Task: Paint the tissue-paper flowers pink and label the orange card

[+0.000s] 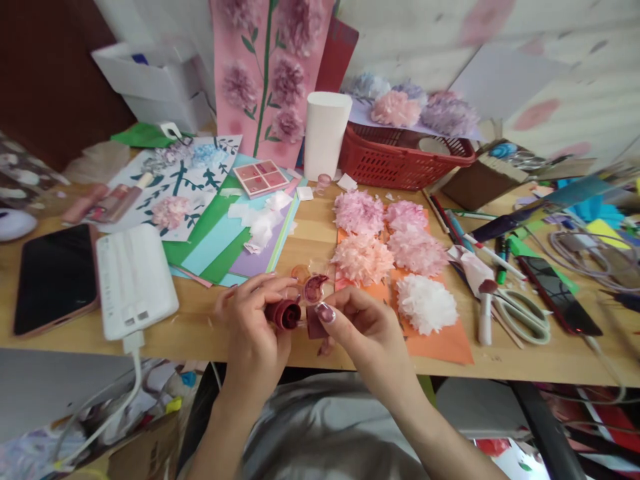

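My left hand (255, 327) is closed around a small dark red rolled paper rose (283, 313) at the table's front edge. My right hand (363, 323) pinches a dark red paper petal (315, 289) against the rose, thumb and forefinger pressed together. A further strip of the same paper (314, 325) hangs below my right thumb. Just beyond my hands lie several pink, peach and white tissue-paper flowers (390, 253) on an orange sheet (445, 343).
A white power bank (134, 277) and a black phone (55, 277) lie left. Coloured paper sheets (220, 233), a makeup palette (261, 177), a white cup (326, 133) and a red basket (400, 163) stand behind. Scissors (525, 313), a brush (485, 307), pens and another phone (557, 293) lie right.
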`<state>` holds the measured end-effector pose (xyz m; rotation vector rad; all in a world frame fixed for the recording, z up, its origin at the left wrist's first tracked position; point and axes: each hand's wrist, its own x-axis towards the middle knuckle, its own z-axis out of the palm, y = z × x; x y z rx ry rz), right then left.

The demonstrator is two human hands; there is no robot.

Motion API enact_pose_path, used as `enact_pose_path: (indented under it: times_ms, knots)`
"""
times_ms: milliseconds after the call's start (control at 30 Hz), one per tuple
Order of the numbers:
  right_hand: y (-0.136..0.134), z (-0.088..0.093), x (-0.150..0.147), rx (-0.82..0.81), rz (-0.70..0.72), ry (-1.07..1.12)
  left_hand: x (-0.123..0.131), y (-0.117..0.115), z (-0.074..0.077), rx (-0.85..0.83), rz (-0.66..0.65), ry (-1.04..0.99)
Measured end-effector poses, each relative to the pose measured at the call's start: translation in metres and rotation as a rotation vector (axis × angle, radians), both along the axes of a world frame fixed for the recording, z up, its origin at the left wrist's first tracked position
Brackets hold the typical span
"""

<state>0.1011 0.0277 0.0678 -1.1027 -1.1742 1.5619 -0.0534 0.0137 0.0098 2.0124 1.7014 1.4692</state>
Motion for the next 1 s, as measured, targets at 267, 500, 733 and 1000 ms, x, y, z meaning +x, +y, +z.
enact_pose_path:
  times_ms: [267,500,733,1000]
  knots:
    - [-0.001,-0.008,0.0,-0.116,0.037,0.044,0.002,-0.001,0.001,0.006,-0.002,0.009]
    - [-0.002,-0.017,0.001,-0.174,0.064,0.148,0.003,-0.001,0.003,0.002,0.004,0.014]
    - [-0.002,-0.014,0.033,0.135,-0.05,0.04,0.001,-0.002,0.011,-0.085,-0.083,-0.026]
    - [-0.003,-0.015,0.071,0.605,0.101,-0.59,0.0,-0.005,0.007,-0.178,-0.222,0.114]
